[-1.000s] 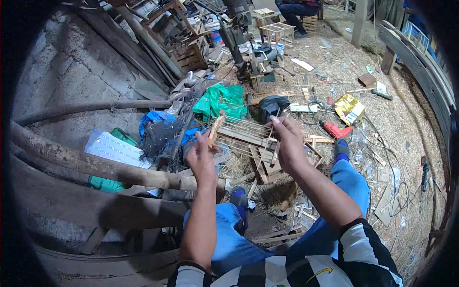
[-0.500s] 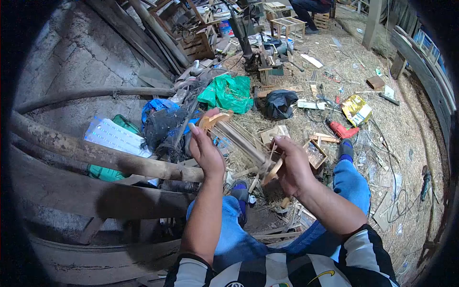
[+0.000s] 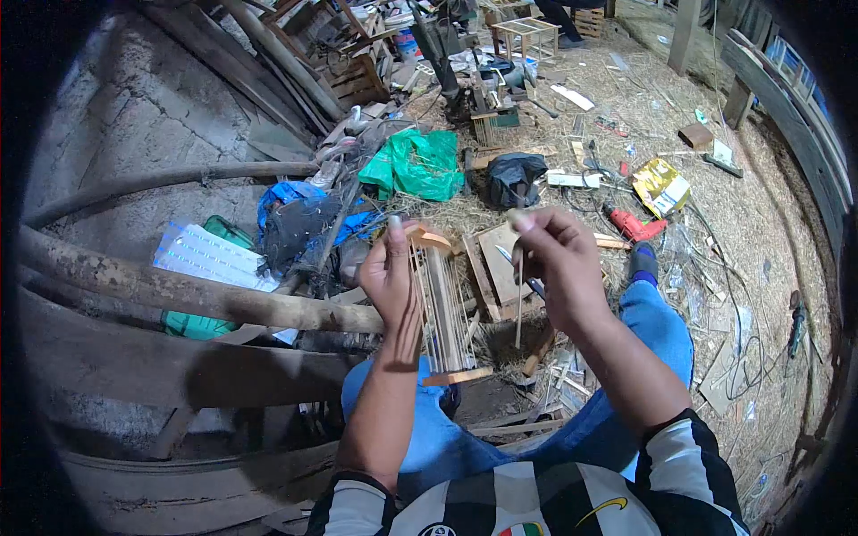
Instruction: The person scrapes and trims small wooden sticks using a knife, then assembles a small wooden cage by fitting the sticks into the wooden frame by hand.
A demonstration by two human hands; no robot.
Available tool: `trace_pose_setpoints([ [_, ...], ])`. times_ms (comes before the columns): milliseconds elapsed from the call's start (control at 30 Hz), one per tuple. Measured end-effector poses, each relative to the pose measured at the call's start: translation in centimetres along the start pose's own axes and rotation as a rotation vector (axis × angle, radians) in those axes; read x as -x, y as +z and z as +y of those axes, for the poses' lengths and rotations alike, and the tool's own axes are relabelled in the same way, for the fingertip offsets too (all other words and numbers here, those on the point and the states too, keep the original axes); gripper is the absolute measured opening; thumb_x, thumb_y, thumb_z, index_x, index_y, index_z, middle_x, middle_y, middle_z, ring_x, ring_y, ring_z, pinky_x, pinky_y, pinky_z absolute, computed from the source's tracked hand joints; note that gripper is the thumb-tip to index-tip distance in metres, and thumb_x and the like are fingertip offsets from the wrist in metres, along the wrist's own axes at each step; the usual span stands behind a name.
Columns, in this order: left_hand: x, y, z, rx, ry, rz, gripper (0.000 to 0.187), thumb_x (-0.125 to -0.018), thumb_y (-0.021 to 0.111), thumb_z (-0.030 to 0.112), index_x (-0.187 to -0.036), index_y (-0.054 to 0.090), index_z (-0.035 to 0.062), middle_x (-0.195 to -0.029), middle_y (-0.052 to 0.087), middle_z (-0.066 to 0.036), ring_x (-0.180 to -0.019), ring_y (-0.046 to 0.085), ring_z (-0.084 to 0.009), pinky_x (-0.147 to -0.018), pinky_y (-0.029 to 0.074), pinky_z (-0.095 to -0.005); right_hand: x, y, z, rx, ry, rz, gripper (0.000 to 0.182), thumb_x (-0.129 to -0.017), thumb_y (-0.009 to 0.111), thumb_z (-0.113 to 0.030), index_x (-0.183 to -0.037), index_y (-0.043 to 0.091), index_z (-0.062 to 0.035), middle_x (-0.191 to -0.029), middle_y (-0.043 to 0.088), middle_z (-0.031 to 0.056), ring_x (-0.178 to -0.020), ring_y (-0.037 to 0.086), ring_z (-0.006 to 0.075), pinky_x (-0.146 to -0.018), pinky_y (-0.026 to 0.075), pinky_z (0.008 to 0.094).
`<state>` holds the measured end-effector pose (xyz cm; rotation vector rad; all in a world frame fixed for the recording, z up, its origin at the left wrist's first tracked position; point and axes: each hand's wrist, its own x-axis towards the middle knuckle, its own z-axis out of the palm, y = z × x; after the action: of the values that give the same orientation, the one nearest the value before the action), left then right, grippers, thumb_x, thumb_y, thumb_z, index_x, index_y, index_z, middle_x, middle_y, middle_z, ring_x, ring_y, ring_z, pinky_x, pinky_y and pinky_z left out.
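My left hand (image 3: 390,281) is closed on a small wooden cage-like frame (image 3: 444,322), gripping it near its upper end. Thin sticks run between its two orange-brown wooden end pieces, and the frame hangs nearly upright above my lap. To the right of it, my right hand (image 3: 563,268) pinches a thin wooden stick (image 3: 518,317) that points down, apart from the frame. Below and behind the stick, a light wooden board (image 3: 502,259) lies on the floor among wood pieces.
A red power drill (image 3: 633,223) lies by my foot, beside a yellow bag (image 3: 660,186). Green plastic (image 3: 416,165) and a black bag (image 3: 516,179) sit ahead. Long poles (image 3: 179,290) cross on the left. Straw and cables cover the floor; a person's leg (image 3: 561,20) shows far back.
The frame has swung from slanted between both hands to nearly upright in my left hand. My right hand has left its lower end, risen, and now holds a thin stick.
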<state>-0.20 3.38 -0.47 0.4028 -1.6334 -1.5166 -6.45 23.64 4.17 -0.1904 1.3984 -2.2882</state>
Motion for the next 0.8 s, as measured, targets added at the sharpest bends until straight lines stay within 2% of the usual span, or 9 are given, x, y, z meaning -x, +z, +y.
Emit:
trace_pose_setpoints([
  [67,0.4,0.1,0.0,-0.076,-0.025,-0.060,0.044,-0.104,0.057,0.037,-0.095,0.070,-0.0036,-0.082,0.073,-0.013,-0.070,0.070,-0.0163,-0.065,0.055,-0.0281,0.4,-0.1,0.3,0.092,0.004,-0.136,0.018,-0.093,0.072,-0.018,-0.086,0.065,-0.0033,-0.065,0.059,0.0016,-0.054,0.056,0.0094,-0.050,0.044,0.0261],
  [133,1.2,0.4,0.6,-0.086,-0.048,-0.106,0.044,-0.103,0.057,0.037,-0.098,0.071,-0.0048,-0.084,0.074,-0.012,-0.072,0.069,-0.0155,-0.067,0.054,-0.0269,1.1,0.2,0.4,0.080,0.097,-0.220,0.018,-0.092,0.074,-0.017,-0.085,0.066,-0.0031,-0.066,0.060,0.0005,-0.056,0.056,0.0083,-0.051,0.043,0.0252],
  [200,2.0,1.0,1.7,-0.017,-0.166,-0.124,0.035,-0.101,0.063,0.028,-0.099,0.075,-0.0047,-0.083,0.072,-0.004,-0.073,0.061,-0.0068,-0.068,0.049,-0.0238,1.7,0.5,0.4,0.133,0.107,-0.214,0.021,-0.091,0.075,-0.018,-0.082,0.065,-0.0025,-0.067,0.061,-0.0001,-0.057,0.056,0.0072,-0.052,0.042,0.0243],
  [267,2.5,1.6,2.3,-0.063,-0.111,-0.121,0.035,-0.101,0.064,0.028,-0.098,0.075,-0.0044,-0.081,0.072,-0.004,-0.070,0.061,-0.0066,-0.065,0.049,-0.0234,1.9,0.5,1.1,0.133,0.122,-0.279,0.022,-0.091,0.076,-0.020,-0.081,0.066,-0.0026,-0.067,0.062,-0.0007,-0.059,0.056,0.0062,-0.053,0.040,0.0235],
  [500,2.8,1.7,2.4,-0.046,-0.093,-0.149,0.031,-0.101,0.065,0.025,-0.097,0.075,-0.0039,-0.084,0.073,-0.005,-0.075,0.065,-0.0073,-0.069,0.051,-0.0233,1.9,0.3,1.4,0.126,0.157,-0.308,0.022,-0.091,0.076,-0.020,-0.083,0.068,-0.0018,-0.068,0.061,-0.0024,-0.059,0.051,0.0039,-0.053,0.037,0.0223],
  [633,2.8,1.5,1.9,-0.063,-0.068,-0.160,0.030,-0.101,0.064,0.023,-0.099,0.075,-0.0047,-0.085,0.073,-0.006,-0.077,0.065,-0.0078,-0.070,0.051,-0.0234,1.9,0.3,1.0,0.108,0.212,-0.312,0.021,-0.092,0.076,-0.019,-0.084,0.068,-0.0013,-0.070,0.062,-0.0020,-0.061,0.051,0.0040,-0.055,0.038,0.0225],
  [700,2.9,1.5,1.9,-0.063,-0.062,-0.168,0.030,-0.101,0.064,0.023,-0.099,0.075,-0.0051,-0.085,0.074,-0.006,-0.077,0.065,-0.0082,-0.071,0.051,-0.0237,1.6,0.4,2.0,0.108,0.115,-0.289,0.030,-0.094,0.073,-0.025,-0.074,0.063,-0.0041,-0.062,0.058,-0.0004,-0.052,0.051,0.0067,-0.046,0.040,0.0249],
  [800,3.0,1.7,2.2,-0.053,-0.051,-0.180,0.030,-0.101,0.063,0.022,-0.100,0.074,-0.0056,-0.086,0.074,-0.007,-0.079,0.066,-0.0091,-0.073,0.052,-0.0246,1.6,0.4,2.1,0.094,0.135,-0.283,0.030,-0.094,0.073,-0.024,-0.075,0.063,-0.0040,-0.062,0.058,-0.0003,-0.051,0.051,0.0070,-0.046,0.039,0.0248],
])
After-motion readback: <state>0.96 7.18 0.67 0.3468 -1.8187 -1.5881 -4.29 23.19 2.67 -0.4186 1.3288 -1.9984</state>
